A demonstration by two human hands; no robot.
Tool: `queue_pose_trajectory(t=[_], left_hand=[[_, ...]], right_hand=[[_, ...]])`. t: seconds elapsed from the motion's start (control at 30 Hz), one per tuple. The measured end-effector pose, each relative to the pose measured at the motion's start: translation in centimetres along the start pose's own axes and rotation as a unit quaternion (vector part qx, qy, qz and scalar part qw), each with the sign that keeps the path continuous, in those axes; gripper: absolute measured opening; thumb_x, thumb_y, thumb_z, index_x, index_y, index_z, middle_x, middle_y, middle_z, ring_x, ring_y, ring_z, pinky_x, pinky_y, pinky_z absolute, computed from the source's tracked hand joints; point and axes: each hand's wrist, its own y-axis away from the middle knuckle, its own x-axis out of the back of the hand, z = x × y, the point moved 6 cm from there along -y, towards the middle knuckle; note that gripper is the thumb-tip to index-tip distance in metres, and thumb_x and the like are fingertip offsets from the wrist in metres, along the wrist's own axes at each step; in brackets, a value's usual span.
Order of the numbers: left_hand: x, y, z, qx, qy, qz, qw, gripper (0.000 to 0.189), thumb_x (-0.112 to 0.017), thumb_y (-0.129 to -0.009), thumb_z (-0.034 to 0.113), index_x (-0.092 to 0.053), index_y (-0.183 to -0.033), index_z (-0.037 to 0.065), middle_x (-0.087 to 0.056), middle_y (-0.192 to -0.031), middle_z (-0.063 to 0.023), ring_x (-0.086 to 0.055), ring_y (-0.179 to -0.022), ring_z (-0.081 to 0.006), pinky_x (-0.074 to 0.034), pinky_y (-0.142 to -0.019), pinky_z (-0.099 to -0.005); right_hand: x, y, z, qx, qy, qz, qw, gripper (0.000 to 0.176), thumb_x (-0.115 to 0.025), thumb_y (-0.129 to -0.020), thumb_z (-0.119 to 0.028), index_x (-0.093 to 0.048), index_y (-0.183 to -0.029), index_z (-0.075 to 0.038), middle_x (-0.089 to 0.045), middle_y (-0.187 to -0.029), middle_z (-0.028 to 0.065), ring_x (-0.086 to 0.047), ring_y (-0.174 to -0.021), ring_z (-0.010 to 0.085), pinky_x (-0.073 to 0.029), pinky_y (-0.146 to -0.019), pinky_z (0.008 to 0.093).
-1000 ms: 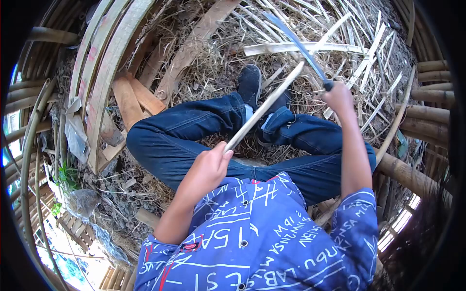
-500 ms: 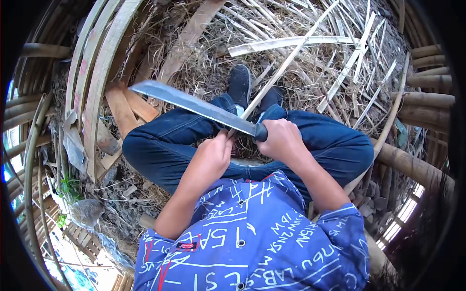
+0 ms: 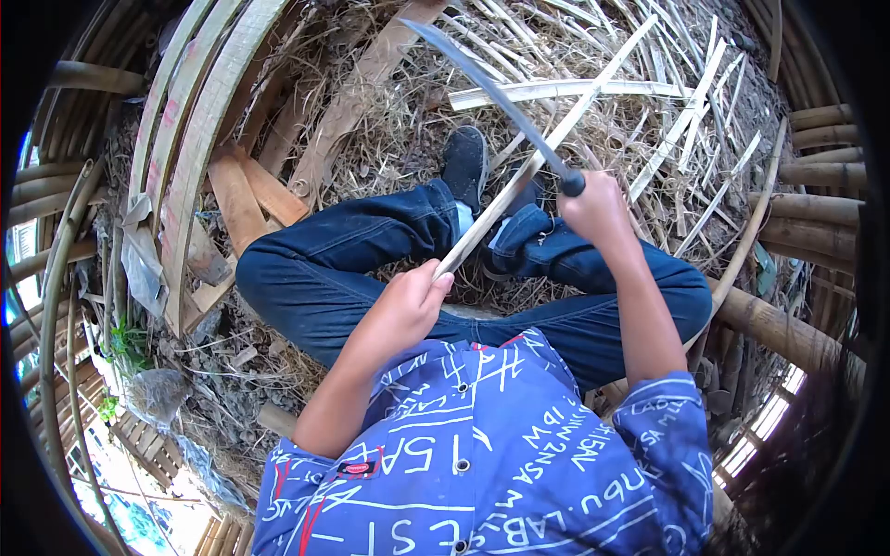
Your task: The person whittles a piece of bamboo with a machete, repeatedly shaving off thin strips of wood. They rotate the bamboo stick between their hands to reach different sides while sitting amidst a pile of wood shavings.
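Note:
My left hand [image 3: 408, 301] is closed around the lower end of a long, pale bamboo strip [image 3: 476, 228], just above my lap. The strip slants up and to the right, away from me between my shoes. Wrapped around a dark handle, my right hand [image 3: 598, 208] holds a machete [image 3: 499, 95] over my bent right leg. Its long blade points forward and left, crossing over the strip in this view.
Split bamboo strips [image 3: 667, 139] and dry shavings [image 3: 380, 130] cover the ground ahead. Long curved slats [image 3: 199, 148] lean at the left beside short wooden pieces [image 3: 236, 204]. A thick bamboo pole [image 3: 779, 320] lies at the right, near a bamboo wall [image 3: 820, 171].
My right hand has moved forward and right with the machete, and the blade has swung to point more forward. My left hand still holds the strip, slightly lower and nearer to me.

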Motion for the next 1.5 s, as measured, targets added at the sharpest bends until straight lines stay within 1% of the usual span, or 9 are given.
queue_pose_trajectory(t=[0.23,0.27,0.37,0.47,0.63,0.8,0.83,1.03,1.5], left_hand=[[-0.3,-1.0,1.2,-0.02,0.015,0.003,1.0,0.024,-0.047,-0.099,0.017,-0.053,-0.09,-0.004,-0.052,-0.064,-0.0095,-0.049,-0.058,-0.0171,-0.04,-0.054,-0.0366],[-0.1,-0.9,1.4,-0.025,-0.036,0.033,0.998,0.022,-0.047,-0.098,0.016,-0.053,-0.092,-0.004,-0.054,-0.063,-0.0181,-0.054,-0.056,-0.03,-0.041,-0.055,-0.0409],[-0.3,0.2,2.0,-0.026,-0.099,0.058,0.993,0.019,-0.047,-0.097,0.014,-0.052,-0.092,-0.003,-0.054,-0.065,-0.0259,-0.055,-0.063,-0.0437,-0.041,-0.056,-0.0459],[-0.8,0.8,2.1,-0.02,-0.118,0.065,0.991,0.017,-0.048,-0.097,0.014,-0.05,-0.09,-0.002,-0.054,-0.065,-0.0277,-0.055,-0.068,-0.0477,-0.041,-0.056,-0.0498],[-1.0,1.5,3.0,-0.032,-0.122,0.079,0.989,0.019,-0.049,-0.097,0.015,-0.048,-0.088,-0.002,-0.054,-0.064,-0.0282,-0.056,-0.066,-0.0477,-0.04,-0.056,-0.0527],[-0.1,1.4,2.6,-0.007,-0.072,0.044,0.996,0.02,-0.049,-0.097,0.015,-0.049,-0.088,-0.003,-0.054,-0.065,-0.0281,-0.057,-0.068,-0.047,-0.04,-0.057,-0.0511],[0.1,1.3,2.5,-0.001,-0.071,0.046,0.996,0.02,-0.049,-0.097,0.015,-0.049,-0.088,-0.003,-0.054,-0.065,-0.0281,-0.057,-0.068,-0.047,-0.04,-0.057,-0.0511],[-0.3,0.2,3.1,-0.035,-0.09,0.05,0.994,0.02,-0.049,-0.097,0.015,-0.051,-0.089,-0.004,-0.056,-0.068,-0.0287,-0.057,-0.069,-0.0476,-0.041,-0.058,-0.0507],[-0.7,1.4,2.4,-0.024,-0.137,0.084,0.987,0.018,-0.049,-0.097,0.014,-0.049,-0.089,-0.002,-0.054,-0.063,-0.0269,-0.057,-0.065,-0.0467,-0.039,-0.054,-0.0525]], right_hand=[[-3.2,7.3,-6.3,0.065,-0.021,-0.148,0.987,0.016,-0.064,-0.069,-0.016,-0.065,-0.071,-0.001,-0.064,-0.072,0.0236,-0.063,-0.073,0.0433,-0.051,-0.071,0.0488],[-3.4,7.3,-6.2,0.063,-0.005,-0.143,0.988,0.016,-0.064,-0.069,-0.017,-0.065,-0.071,-0.001,-0.064,-0.072,0.0238,-0.063,-0.074,0.0435,-0.051,-0.071,0.049],[-3.7,6.4,-5.2,0.047,0.023,-0.129,0.99,0.017,-0.063,-0.069,-0.017,-0.067,-0.073,-0.001,-0.065,-0.074,0.0239,-0.065,-0.076,0.0424,-0.052,-0.075,0.0487],[-2.8,3.9,-2.8,0.014,0.044,-0.108,0.993,0.02,-0.063,-0.071,-0.018,-0.069,-0.077,-0.001,-0.067,-0.08,0.0243,-0.067,-0.08,0.0408,-0.053,-0.079,0.048],[0.6,-0.6,0.5,-0.016,0.082,-0.016,0.996,0.022,-0.064,-0.072,-0.019,-0.069,-0.082,0.0,-0.067,-0.085,0.0257,-0.066,-0.085,0.0411,-0.052,-0.082,0.0479],[1.6,-1.7,1.7,0.029,0.037,0.063,0.997,0.019,-0.059,-0.072,-0.014,-0.063,-0.071,0.005,-0.06,-0.062,0.0258,-0.064,-0.064,0.0403,-0.05,-0.062,0.0457],[1.4,-0.1,0.3,-0.011,-0.005,-0.017,1.0,0.02,-0.059,-0.073,-0.015,-0.067,-0.076,0.002,-0.064,-0.075,0.0278,-0.065,-0.078,0.0423,-0.051,-0.073,0.0483],[-2.4,6.8,-5.0,0.028,-0.059,-0.163,0.985,0.018,-0.063,-0.069,-0.016,-0.067,-0.075,0.0,-0.064,-0.071,0.025,-0.065,-0.074,0.0424,-0.052,-0.071,0.048],[-0.6,-1.0,1.3,-0.012,0.055,-0.031,0.998,0.023,-0.064,-0.073,-0.021,-0.07,-0.082,-0.001,-0.068,-0.084,0.0235,-0.067,-0.084,0.0393,-0.052,-0.079,0.0462]])
